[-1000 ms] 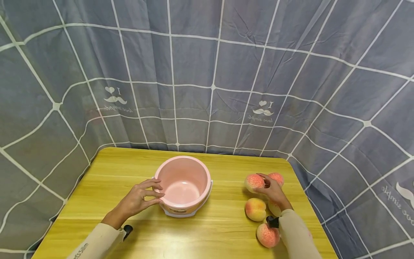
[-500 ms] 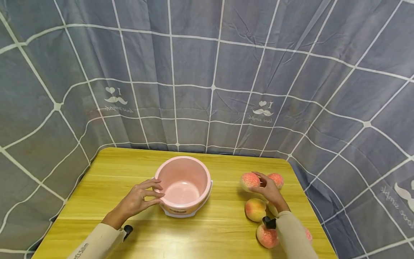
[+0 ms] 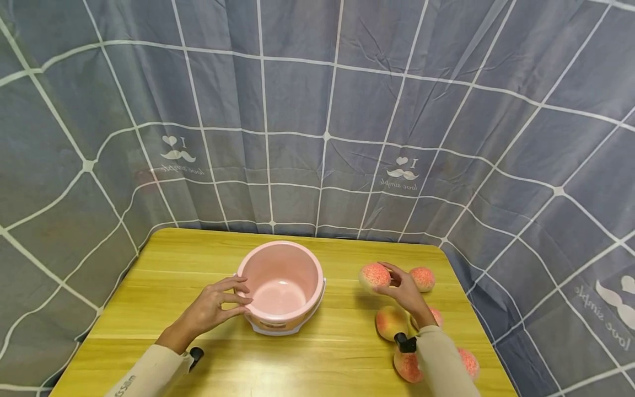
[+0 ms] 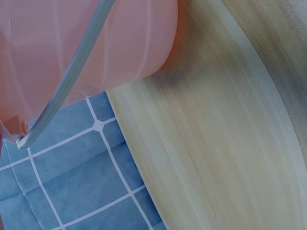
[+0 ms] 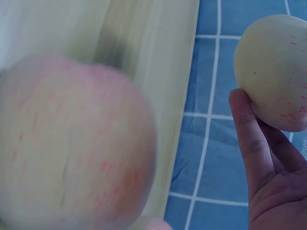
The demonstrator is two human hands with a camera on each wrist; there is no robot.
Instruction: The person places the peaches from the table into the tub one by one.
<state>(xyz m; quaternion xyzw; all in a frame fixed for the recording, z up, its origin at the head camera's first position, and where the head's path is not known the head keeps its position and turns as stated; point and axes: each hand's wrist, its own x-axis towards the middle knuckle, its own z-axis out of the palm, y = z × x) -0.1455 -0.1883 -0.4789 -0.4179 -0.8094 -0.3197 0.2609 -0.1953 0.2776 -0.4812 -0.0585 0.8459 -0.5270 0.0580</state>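
In the head view, a pink bucket point(image 3: 284, 262) stands upright on the table, its pale handle point(image 3: 308, 321) hanging down along the near side. My left hand point(image 3: 210, 306) holds the bucket's left rim between fingers and thumb. To the right, my right hand point(image 3: 408, 292) grips a red-speckled peach point(image 3: 373, 277) above the table. The right wrist view shows that peach point(image 5: 276, 72) in the fingers, and a second peach point(image 5: 76, 143) looms large in front. Only the bucket's side point(image 4: 129, 38) and handle point(image 4: 72, 72) show clearly in the left wrist view.
Several more peaches lie at the right: one point(image 3: 423, 279) behind my right hand, a yellower one point(image 3: 389, 321) in front, others point(image 3: 408, 366) partly hidden by the forearm. The wooden table point(image 3: 297, 369) is backed by a grey-blue checked curtain point(image 3: 297, 99).
My right hand has carried the gripped peach leftward, away from the other peaches and toward the bucket. My left hand and the bucket have stayed in place.
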